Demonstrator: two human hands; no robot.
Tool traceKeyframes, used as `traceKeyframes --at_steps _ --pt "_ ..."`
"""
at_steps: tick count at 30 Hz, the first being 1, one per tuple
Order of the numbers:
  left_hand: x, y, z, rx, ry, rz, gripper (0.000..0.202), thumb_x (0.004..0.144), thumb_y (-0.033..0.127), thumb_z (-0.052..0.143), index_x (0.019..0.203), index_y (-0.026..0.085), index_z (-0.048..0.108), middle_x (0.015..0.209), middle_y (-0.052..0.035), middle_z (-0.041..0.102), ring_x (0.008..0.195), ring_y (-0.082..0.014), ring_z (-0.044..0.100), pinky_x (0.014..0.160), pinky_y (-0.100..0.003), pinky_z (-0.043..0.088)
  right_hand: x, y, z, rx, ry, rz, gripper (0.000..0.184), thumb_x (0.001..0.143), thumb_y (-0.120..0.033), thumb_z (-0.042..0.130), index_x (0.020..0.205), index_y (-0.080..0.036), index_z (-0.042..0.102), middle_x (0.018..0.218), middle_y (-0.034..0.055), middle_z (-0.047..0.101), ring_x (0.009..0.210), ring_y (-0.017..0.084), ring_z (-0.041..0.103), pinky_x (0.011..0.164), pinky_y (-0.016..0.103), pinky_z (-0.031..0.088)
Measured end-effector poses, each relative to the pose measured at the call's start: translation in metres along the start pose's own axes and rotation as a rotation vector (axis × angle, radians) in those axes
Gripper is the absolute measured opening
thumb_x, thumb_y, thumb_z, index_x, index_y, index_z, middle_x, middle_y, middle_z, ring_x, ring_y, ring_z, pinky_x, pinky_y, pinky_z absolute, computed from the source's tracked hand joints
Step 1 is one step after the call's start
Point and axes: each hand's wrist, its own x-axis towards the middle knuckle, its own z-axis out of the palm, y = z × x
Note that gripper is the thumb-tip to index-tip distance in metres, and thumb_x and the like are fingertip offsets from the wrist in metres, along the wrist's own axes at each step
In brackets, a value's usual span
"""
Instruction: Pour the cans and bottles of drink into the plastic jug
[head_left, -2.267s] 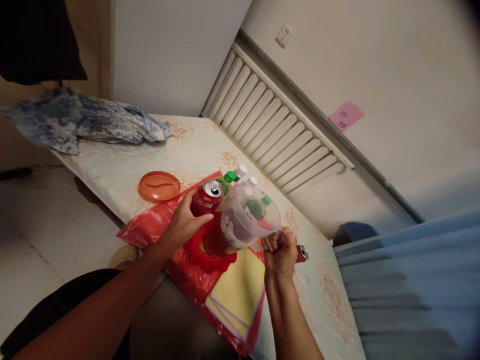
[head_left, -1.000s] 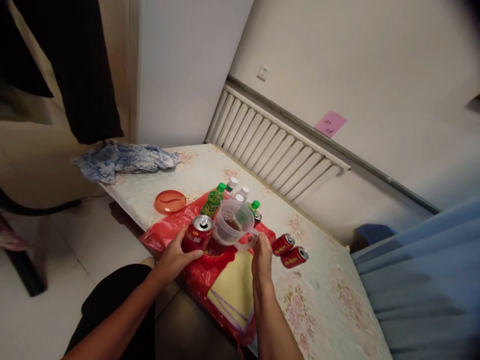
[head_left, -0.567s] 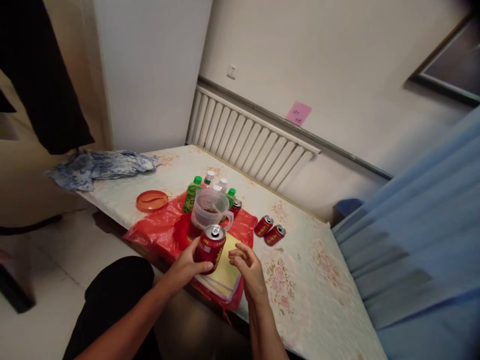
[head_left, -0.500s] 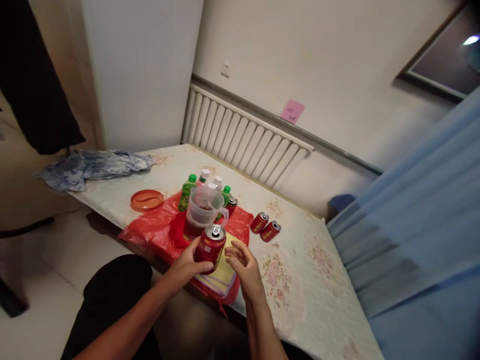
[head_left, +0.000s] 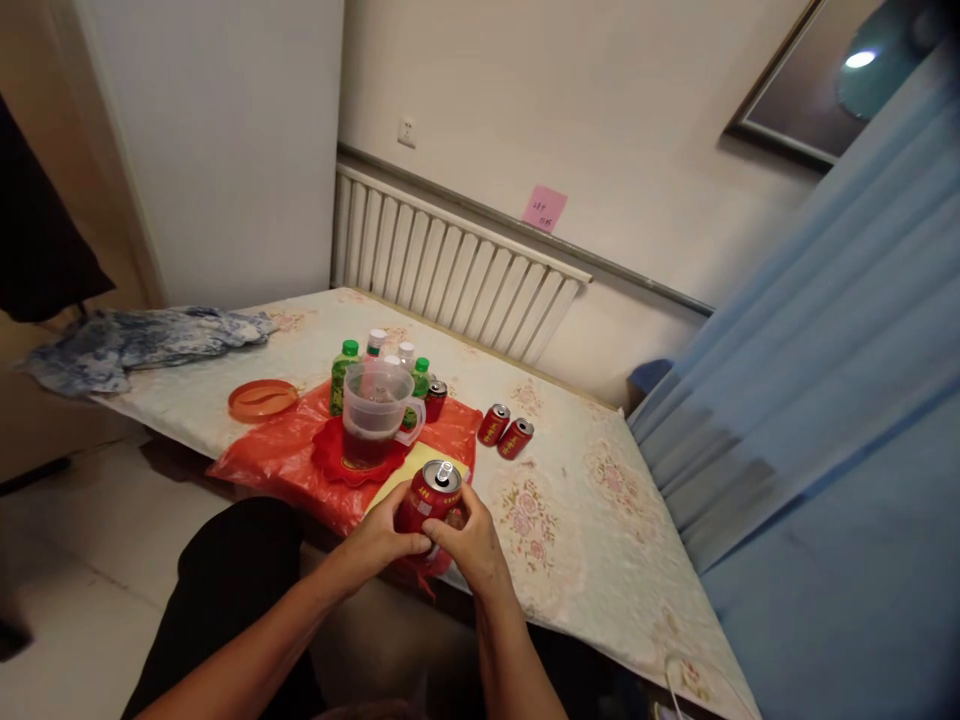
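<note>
Pitcher (head_left: 375, 412) stands on a red dish (head_left: 325, 460) at left. Our left hand (head_left: 382, 533) grips a red can (head_left: 429, 498), upright before the yellow cloth (head_left: 417, 461), our right hand (head_left: 474, 540) clasping its other side; two more cans (head_left: 494, 428) sit side by side farther right.

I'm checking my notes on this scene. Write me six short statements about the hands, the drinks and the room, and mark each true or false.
1. The left hand and right hand are on the same can. True.
2. The pitcher is empty. False: dark liquid shows in it.
3. Two other cans stand side by side on the tablecloth. True.
4. The pitcher stands straight on the tablecloth. False: it stands on a red dish.
5. The pink note is higher than the radiator. True.
6. All bottles have white caps. False: two have green caps.
</note>
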Motion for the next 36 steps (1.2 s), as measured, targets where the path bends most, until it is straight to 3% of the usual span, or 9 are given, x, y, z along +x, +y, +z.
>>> traceKeyframes --at_steps 7,15,22,27,31,33,36 --pt "0.008 -0.012 0.009 -0.041 -0.077 -0.031 0.085 0.059 0.04 0.086 0.133 0.019 0.05 0.13 -0.0113 0.062 0.122 -0.0353 0.056 0.106 -0.046 0.041 -0.001 0.006 -0.009 -0.079 0.144 -0.027 0.05 0.064 -0.019 0.073 0.113 -0.019 0.065 0.103 0.0025 0.073 0.092 0.022 0.068 0.083 0.031 0.054" --pt "0.011 -0.036 0.014 -0.24 -0.094 -0.032 0.075 0.059 0.03 0.087 0.125 0.02 0.053 0.129 -0.0112 0.06 0.126 -0.031 0.053 0.11 -0.044 0.037 0.002 0.004 -0.015 -0.069 0.261 0.021 0.047 0.061 -0.019 0.074 0.107 -0.019 0.065 0.097 0.0026 0.075 0.086 0.022 0.07 0.079 0.031 0.056" --pt "0.012 -0.047 0.015 -0.206 -0.123 -0.11 0.071 0.058 0.027 0.086 0.122 0.022 0.056 0.124 -0.0094 0.064 0.123 -0.031 0.055 0.108 -0.046 0.039 0.001 0.027 -0.034 -0.019 0.155 0.025 0.063 0.059 -0.016 0.077 0.12 -0.019 0.062 0.115 0.0049 0.071 0.106 0.025 0.066 0.094 0.036 0.052" --pt "0.013 -0.054 0.022 -0.185 -0.159 -0.155 0.074 0.057 0.025 0.083 0.125 0.02 0.055 0.128 -0.0102 0.062 0.124 -0.0314 0.054 0.106 -0.046 0.041 -0.003 0.044 -0.05 0.038 0.108 0.032 0.062 0.06 -0.015 0.077 0.12 -0.02 0.063 0.117 0.0058 0.071 0.107 0.026 0.066 0.095 0.039 0.051" --pt "0.022 -0.056 0.022 0.002 -0.211 -0.176 0.07 0.064 0.025 0.076 0.131 0.021 0.053 0.129 -0.0098 0.062 0.115 -0.0295 0.06 0.1 -0.044 0.046 -0.005 0.053 -0.064 0.015 0.2 0.051 0.059 0.059 -0.017 0.08 0.116 -0.02 0.065 0.11 0.0053 0.073 0.099 0.025 0.068 0.089 0.038 0.053" --pt "0.033 -0.06 0.017 0.187 -0.139 -0.147 0.06 0.072 0.03 0.071 0.129 0.021 0.055 0.13 -0.0114 0.062 0.116 -0.0296 0.06 0.1 -0.044 0.046 -0.003 0.056 -0.073 -0.002 0.274 0.055 0.055 0.058 -0.019 0.081 0.111 -0.019 0.067 0.104 0.0047 0.075 0.093 0.024 0.069 0.085 0.036 0.054" --pt "0.057 -0.07 0.005 0.554 -0.013 0.006 0.042 0.084 0.039 0.06 0.121 0.019 0.061 0.125 -0.0138 0.063 0.118 -0.0296 0.058 0.103 -0.043 0.043 0.001 0.063 -0.092 -0.034 0.417 0.075 0.055 0.056 -0.02 0.082 0.109 -0.018 0.067 0.096 0.0044 0.075 0.084 0.023 0.07 0.077 0.034 0.055"
